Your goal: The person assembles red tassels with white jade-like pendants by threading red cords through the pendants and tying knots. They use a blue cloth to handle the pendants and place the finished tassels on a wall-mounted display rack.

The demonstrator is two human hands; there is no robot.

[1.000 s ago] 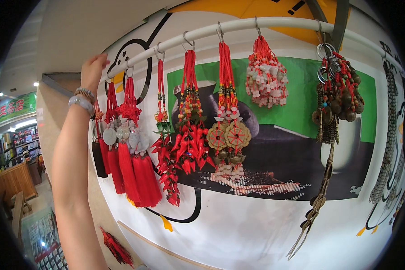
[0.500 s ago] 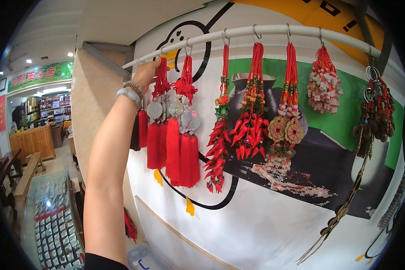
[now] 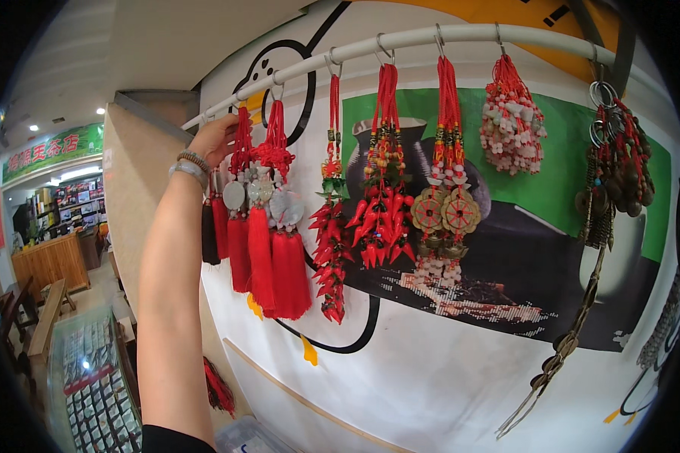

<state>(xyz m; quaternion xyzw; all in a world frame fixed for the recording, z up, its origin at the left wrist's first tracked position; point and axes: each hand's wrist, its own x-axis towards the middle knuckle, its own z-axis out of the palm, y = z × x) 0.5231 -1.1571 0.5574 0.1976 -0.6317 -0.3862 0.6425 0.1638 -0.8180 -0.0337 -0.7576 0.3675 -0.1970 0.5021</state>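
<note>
Red tassel pendants hang below the left part of the smooth white rail, their silky threads falling from knotted cords and pale, rounded discs. Beneath that same part, the left hand is at the cord tops; whether its fingers clamp them, I cannot tell. Farther right under the rail hang glossy, pointed chilli charms and scalloped, bronze-coloured medallions.

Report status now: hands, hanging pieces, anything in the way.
Left hand up near white rail, beside red tassels, grip unclear. Right hand out of view. Red tassels hanging by cords. Black tassel hanging close below that hand.
</note>
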